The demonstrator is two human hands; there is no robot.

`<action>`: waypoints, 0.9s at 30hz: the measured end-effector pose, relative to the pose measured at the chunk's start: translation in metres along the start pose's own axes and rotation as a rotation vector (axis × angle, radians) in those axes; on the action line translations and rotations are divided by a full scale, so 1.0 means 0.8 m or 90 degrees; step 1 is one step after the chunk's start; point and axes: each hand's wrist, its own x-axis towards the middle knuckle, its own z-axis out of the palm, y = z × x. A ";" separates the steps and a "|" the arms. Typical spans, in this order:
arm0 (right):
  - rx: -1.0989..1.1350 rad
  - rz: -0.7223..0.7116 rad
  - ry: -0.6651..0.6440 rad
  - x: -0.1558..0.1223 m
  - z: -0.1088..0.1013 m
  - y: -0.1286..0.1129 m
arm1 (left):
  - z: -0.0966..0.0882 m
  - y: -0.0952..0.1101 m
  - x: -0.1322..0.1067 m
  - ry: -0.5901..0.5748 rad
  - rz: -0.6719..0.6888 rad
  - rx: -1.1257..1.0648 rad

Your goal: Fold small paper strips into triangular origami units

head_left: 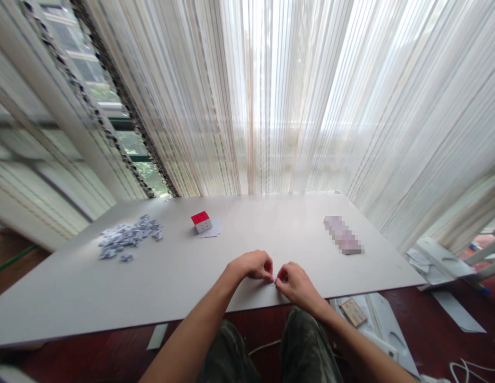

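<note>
On the near right side of the red-topped cube, my left hand and right hand seem to pinch a small paper slip between them, and I'd worry that an uneven tug could tear it or flick it loose.

Both hands pinch a small pale scrap.
</note>
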 end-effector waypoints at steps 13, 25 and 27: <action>0.004 -0.233 -0.052 -0.017 -0.033 0.003 | -0.003 -0.013 0.021 -0.062 -0.027 -0.077; -0.127 -0.354 -0.095 -0.026 -0.041 0.019 | 0.000 -0.030 -0.012 -0.041 0.113 -0.145; -0.124 -0.352 -0.085 -0.027 -0.039 0.021 | 0.002 -0.030 -0.014 -0.019 0.118 -0.144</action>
